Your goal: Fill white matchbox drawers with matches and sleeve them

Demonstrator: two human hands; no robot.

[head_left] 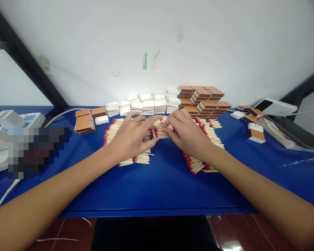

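Observation:
Between my hands is a small white matchbox tray filled with wooden matches. My left hand grips its left end, thumb at the near side and index finger at the far side. At the tray's right part, my right hand has thumb and fingertips pinched together over the matches; what is between them is hidden. Red-tipped matches lie in a left pile under my left hand and a right pile under my right wrist.
White matchbox trays stand stacked along the wall, beside stacked brown matchboxes. More matchboxes sit at left. Power strips and a blurred-out dark object lie far left. At right are a white device and a dark pouch.

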